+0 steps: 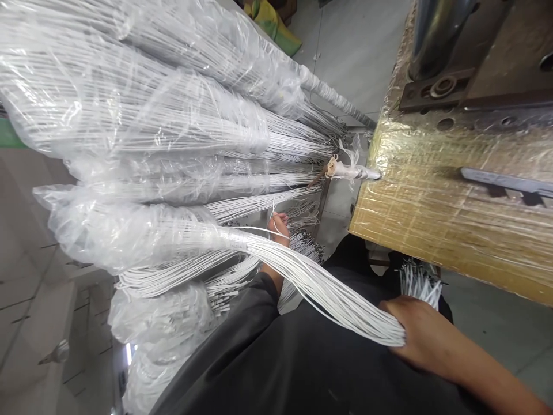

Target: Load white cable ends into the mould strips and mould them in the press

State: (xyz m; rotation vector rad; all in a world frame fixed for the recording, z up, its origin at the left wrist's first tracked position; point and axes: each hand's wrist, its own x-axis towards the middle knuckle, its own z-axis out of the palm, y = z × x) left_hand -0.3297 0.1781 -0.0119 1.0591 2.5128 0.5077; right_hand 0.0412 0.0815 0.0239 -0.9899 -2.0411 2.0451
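A long bundle of white wires (319, 279) runs from a clear plastic sleeve on the left down to the right. My right hand (415, 328) is wrapped round its lower right end, and the wire tips beyond the grip show past the fingers. My left hand (279, 227) is above the middle of the bundle, its fingers curled and closed on a thin white wire (259, 230) that loops across it. Plastic wrapping (142, 233) covers the bundle's left part.
Several more plastic-wrapped wire bundles (151, 98) lie to the left and above. At the right stands a machine table (432, 213) covered in tape-like film, with metal parts on it. A wrapped rod (349, 171) sticks out from its edge. A yellow-green bag (276, 29) lies on the floor.
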